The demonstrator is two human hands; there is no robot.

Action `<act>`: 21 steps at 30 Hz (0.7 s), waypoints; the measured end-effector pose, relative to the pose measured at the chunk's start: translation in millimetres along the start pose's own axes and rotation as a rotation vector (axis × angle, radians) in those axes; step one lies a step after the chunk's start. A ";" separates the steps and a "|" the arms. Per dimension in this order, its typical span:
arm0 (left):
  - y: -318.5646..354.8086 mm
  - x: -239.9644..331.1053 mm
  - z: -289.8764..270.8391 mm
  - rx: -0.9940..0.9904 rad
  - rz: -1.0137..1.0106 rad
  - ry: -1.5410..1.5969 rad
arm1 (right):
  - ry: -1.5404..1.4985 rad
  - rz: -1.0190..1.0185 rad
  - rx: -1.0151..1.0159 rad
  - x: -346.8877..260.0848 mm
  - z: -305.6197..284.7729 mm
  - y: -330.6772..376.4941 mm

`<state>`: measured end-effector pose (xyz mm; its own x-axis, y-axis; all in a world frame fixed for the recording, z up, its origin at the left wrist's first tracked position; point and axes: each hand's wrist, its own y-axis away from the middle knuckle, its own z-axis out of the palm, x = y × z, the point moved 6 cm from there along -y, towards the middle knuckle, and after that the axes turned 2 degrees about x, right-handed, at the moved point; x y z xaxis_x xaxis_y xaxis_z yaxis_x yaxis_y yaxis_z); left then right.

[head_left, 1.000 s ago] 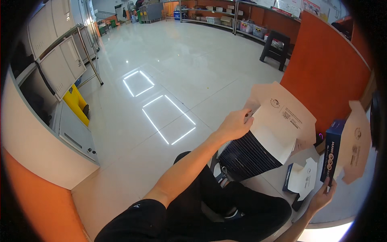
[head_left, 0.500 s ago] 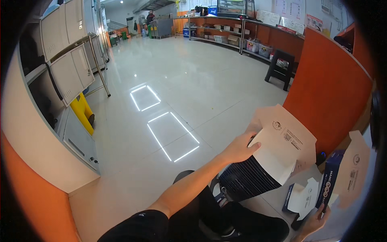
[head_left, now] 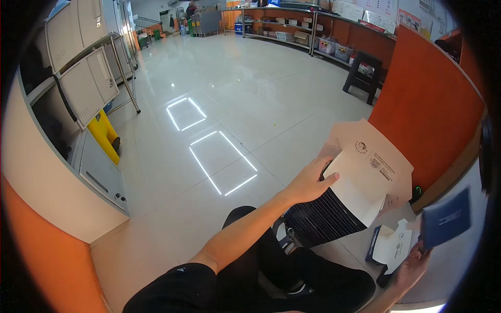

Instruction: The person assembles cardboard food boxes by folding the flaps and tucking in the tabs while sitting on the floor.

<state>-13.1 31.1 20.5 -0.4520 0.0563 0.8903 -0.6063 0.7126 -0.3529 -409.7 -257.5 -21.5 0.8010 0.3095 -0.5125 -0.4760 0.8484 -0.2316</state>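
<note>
A tall stack of nested cardboard food boxes (head_left: 323, 218), dark blue outside and pale inside, leans in front of my legs. The top box (head_left: 360, 190) has its flaps spread, with small print on the upper one. My left hand (head_left: 314, 180) grips the near-left rim of that top box, thumb over its inside. At the lower right, my right hand (head_left: 414, 267) pinches a separate dark blue carton (head_left: 446, 218) by its lower edge; it is tilted and slightly blurred. Another open carton (head_left: 390, 248) lies beside this hand, pale inside showing.
An orange partition (head_left: 428, 109) rises beyond the stack, with a black stool (head_left: 362, 77) beside it. Metal shelving (head_left: 276, 31) lines the back. Grey cabinets (head_left: 86, 83) and a yellow object (head_left: 104, 136) stand left. A blurred person (head_left: 192, 8) is far off.
My right hand has lifted and turned its carton, so the blue outer face now shows instead of the pale open flap. My left hand keeps its hold on the stack's top box.
</note>
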 end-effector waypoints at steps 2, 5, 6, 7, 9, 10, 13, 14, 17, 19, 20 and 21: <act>2.6 -1.8 -1.8 0.020 0.004 0.006 | -0.431 0.118 -0.095 7.7 -24.7 -0.6; 0.2 -1.9 -3.4 -0.005 0.021 -0.038 | -0.544 0.094 -0.046 10.2 -47.7 3.2; -1.9 0.2 -2.7 -0.010 0.018 -0.035 | -0.496 0.067 -0.050 11.8 -45.0 6.8; -0.9 3.4 -1.6 -0.023 0.005 -0.035 | -0.449 0.041 -0.041 15.4 -41.6 16.5; 3.5 2.2 1.0 -0.039 -0.027 -0.035 | -0.406 -0.021 -0.058 20.3 -21.9 20.7; 3.9 1.1 -1.2 -0.033 -0.035 -0.034 | -0.383 -0.051 -0.082 22.5 -6.3 16.9; 4.8 -2.8 -1.7 -0.001 -0.043 -0.028 | 0.054 -0.107 -0.131 21.3 28.5 19.4; 5.0 -5.4 0.0 0.011 -0.045 -0.027 | 0.297 -0.214 0.004 23.0 31.5 22.7; 7.2 -12.7 4.4 0.092 0.069 0.003 | 1.036 -0.468 0.162 40.8 91.7 50.0; 8.1 -13.2 5.7 0.084 0.088 -0.051 | 1.456 -0.635 -0.190 54.1 140.9 56.9; 8.5 -12.5 6.6 0.079 0.098 -0.077 | 1.658 -0.713 -0.378 64.9 163.0 62.5; 9.1 -12.6 6.1 0.071 0.088 -0.079 | 1.700 -0.608 -0.355 73.7 172.6 62.1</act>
<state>-16.9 32.6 4.4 -0.5542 0.0594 0.8302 -0.6056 0.6555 -0.4512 -317.6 -107.9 69.2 -0.2104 -0.8772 -0.4315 -0.5209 0.4741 -0.7098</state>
